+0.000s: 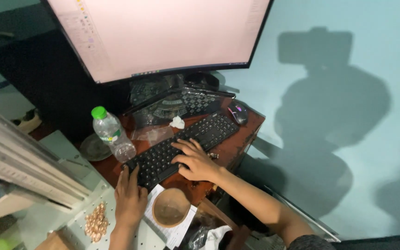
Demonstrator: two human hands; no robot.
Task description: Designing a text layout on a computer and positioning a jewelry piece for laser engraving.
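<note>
1. A view from above looks down on a small, worn wooden tabletop (237, 143) against a pale blue wall.
2. A black keyboard (181, 148) lies diagonally across the tabletop.
3. The left hand (129, 196) rests flat and open at the keyboard's near left end, fingers stretched out, gripping nothing.
4. The right hand (195, 162) lies open on the keys at the middle, fingers spread, gripping nothing.
5. A mouse (238, 112) sits just past the keyboard's far end.
6. A clear bottle (113, 134) with a green cap stands beside the keyboard's left side.
7. A large curved monitor (163, 37) glows white above.
8. A round brown bowl (171, 207) sits on paper between the forearms.
9. Small copper-coloured pieces (96, 222) lie heaped at lower left.
</note>
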